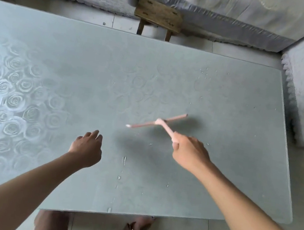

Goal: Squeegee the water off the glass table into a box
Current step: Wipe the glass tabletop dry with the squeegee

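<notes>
Both bare forearms reach forward. The left arm comes in from 7 o'clock and points toward 1 o'clock. The left hand (87, 147) is seen from its back, with loosely curled fingers that hold nothing. The right arm comes in from 5 o'clock and points toward 11 o'clock. The right hand (189, 152) has its fingers wrapped round the squeegee (158, 122) handle, knuckles up. The hands are well apart, with the right a little farther forward.

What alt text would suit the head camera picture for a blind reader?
A right hand holds a pink squeegee by its handle over a glass table dotted with water drops, while the left hand hovers loosely curled nearby. A wooden stool stands beyond the table.
</notes>
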`<state>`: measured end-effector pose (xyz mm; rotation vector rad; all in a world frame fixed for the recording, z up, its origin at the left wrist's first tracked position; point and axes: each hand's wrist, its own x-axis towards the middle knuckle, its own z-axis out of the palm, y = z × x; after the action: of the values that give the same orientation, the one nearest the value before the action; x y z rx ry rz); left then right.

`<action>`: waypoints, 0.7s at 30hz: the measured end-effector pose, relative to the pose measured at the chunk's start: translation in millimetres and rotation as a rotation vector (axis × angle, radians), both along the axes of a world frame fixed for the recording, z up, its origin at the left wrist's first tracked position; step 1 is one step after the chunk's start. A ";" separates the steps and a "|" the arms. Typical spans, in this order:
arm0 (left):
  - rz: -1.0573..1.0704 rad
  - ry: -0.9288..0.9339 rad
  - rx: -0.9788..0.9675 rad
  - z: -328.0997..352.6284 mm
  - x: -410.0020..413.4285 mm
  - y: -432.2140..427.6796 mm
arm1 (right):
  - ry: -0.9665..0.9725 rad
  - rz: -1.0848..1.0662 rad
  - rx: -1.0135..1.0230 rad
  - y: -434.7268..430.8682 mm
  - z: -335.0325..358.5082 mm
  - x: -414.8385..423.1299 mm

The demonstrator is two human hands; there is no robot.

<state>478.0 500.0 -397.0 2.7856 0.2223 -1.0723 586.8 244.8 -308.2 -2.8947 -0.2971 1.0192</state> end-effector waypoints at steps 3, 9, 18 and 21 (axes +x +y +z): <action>0.036 -0.010 0.031 0.5 -5.5 -43.5 | -0.082 -0.021 0.024 -29.0 -5.7 39.0; 0.101 -0.033 0.024 -2.7 -15.4 -109.8 | 0.015 0.033 0.120 -83.3 -35.0 25.2; 0.124 -0.055 -0.042 -15.1 -20.0 -191.1 | -0.002 0.065 0.167 -262.4 -42.2 -4.4; 0.101 -0.056 -0.035 -27.2 -17.5 -210.9 | -0.050 0.105 0.113 -322.3 -46.8 4.8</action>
<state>460.5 289.1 -424.2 2.7366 0.3309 -0.9647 591.5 -77.5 -355.0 -2.8320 -0.4981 0.9137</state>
